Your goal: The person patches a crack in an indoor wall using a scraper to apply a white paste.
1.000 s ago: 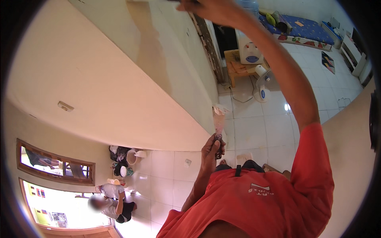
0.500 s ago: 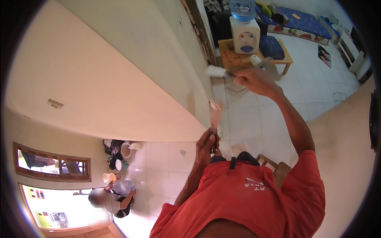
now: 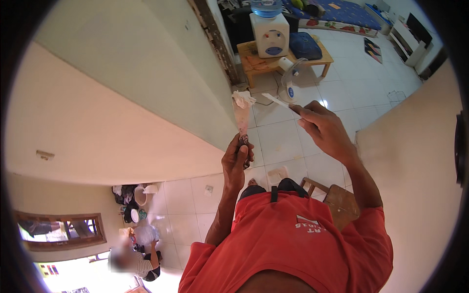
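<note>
My left hand (image 3: 237, 158) is wrapped round the dark handle of a putty knife (image 3: 242, 119), which points away from me beside the wall edge. A lump of whitish putty (image 3: 243, 99) clings to the end of its broad blade. To the right, my right hand (image 3: 325, 129) grips a second putty knife (image 3: 276, 100) by its dark handle. This blade appears nearly edge-on, its tip apart from the putty and pointing toward the wall (image 3: 195, 73).
A wooden table (image 3: 246, 75) bears a water dispenser (image 3: 271, 36); a white fan (image 3: 290, 90) stands beside it. Near my legs are a shallow pale container (image 3: 277, 174) and a wooden stool (image 3: 340, 205). Another person (image 3: 141, 266) crouches at the lower left, holding a large clear bottle (image 3: 146, 234).
My right hand has drawn its putty knife back from the wall, turning the blade edge-on. My left hand has lifted the putty-loaded knife a little farther forward. The view has shifted.
</note>
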### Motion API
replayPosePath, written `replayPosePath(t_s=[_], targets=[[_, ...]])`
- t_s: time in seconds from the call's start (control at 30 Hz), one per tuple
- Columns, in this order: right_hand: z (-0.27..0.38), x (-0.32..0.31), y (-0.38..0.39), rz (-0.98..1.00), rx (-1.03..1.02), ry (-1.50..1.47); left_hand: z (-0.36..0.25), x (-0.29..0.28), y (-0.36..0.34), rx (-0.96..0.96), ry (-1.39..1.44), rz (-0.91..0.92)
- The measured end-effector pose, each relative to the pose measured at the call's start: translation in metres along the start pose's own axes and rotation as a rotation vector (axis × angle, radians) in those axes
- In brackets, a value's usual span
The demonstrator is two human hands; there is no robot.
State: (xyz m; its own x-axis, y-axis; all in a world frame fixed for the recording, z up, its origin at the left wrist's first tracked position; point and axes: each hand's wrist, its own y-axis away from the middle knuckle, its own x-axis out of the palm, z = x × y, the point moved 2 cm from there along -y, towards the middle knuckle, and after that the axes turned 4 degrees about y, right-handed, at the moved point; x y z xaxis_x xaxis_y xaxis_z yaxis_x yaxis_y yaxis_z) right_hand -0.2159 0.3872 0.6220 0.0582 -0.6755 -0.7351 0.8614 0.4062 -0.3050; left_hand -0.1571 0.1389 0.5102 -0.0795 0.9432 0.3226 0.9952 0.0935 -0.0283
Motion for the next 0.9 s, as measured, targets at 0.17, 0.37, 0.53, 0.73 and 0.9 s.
replayPosePath(t_s=[0.17,0.37,0.53,0.73,0.9], targets=[[0.005,0.017,0.002,-0.128,-0.016,0.245,0.000,0.013,-0.008,0.035,0.034,0.025],[0.010,0.024,0.003,-0.203,-0.037,0.320,-0.012,0.032,-0.011,0.038,-0.010,-0.001],[0.005,0.022,0.008,-0.173,-0.011,0.369,-0.011,0.037,-0.014,0.068,-0.078,0.034],[-0.013,0.008,0.015,-0.038,-0.021,0.268,-0.027,0.035,-0.024,0.154,-0.204,-0.009],[-0.016,-0.024,0.010,0.125,0.339,-0.624,-0.017,0.010,-0.024,0.087,-0.219,-0.059]])
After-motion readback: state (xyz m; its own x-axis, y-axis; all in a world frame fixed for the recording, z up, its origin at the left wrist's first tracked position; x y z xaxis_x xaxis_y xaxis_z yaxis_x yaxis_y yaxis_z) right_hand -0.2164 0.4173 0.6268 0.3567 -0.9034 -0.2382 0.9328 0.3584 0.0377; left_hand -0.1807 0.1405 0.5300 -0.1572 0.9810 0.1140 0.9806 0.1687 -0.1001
